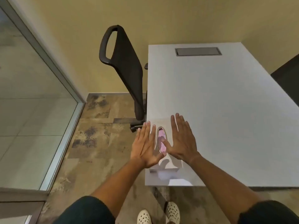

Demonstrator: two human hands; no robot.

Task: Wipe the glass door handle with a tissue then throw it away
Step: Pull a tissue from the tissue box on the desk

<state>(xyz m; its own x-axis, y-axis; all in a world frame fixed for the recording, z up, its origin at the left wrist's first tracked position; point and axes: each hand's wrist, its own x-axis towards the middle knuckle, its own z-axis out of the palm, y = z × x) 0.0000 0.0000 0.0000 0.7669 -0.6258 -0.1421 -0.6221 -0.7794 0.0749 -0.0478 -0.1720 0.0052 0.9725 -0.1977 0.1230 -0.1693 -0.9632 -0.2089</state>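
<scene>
A white tissue box [169, 165] stands at the near left corner of the white table [226, 110]. Its top has an oval metal-rimmed opening [161, 139] with pink tissue inside. My left hand [145, 146] hovers flat over the box's left side, fingers straight. My right hand [182, 139] is spread flat over the box's right side, its thumb reaching onto the oval opening. Neither hand holds anything. No door handle is in view.
A glass partition with a metal frame [64, 139] runs along the left. A black office chair [127, 68] stands by the table's left edge. A grey cable flap [198, 51] sits at the table's far end. Patterned floor [100, 143] lies between.
</scene>
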